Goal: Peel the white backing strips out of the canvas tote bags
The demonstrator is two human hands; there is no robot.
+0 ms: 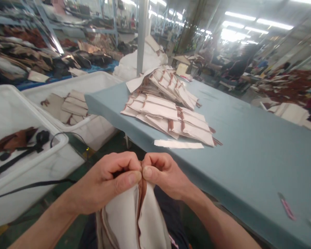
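Head view: my left hand (103, 185) and right hand (171, 178), fingertips tightly pinched, grip brown-edged cream panels (123, 218) beside the blue table's (235, 155) edge; leftward, one white bin (63, 166) holds brown pieces (15, 140), the farther bin (102, 129) cream pieces (75, 103).

Blue-grey table (238, 148) before me: two cream-and-brown piles (158, 105), white strip (178, 144) near edge, pink-handled tool (287, 207).

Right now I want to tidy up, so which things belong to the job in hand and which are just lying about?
In the job:
pale layered pieces, pinched in left hand and right hand
similar stacked pieces, probably

Apparently lying about:
white strip
pink tool
brown pieces in bin
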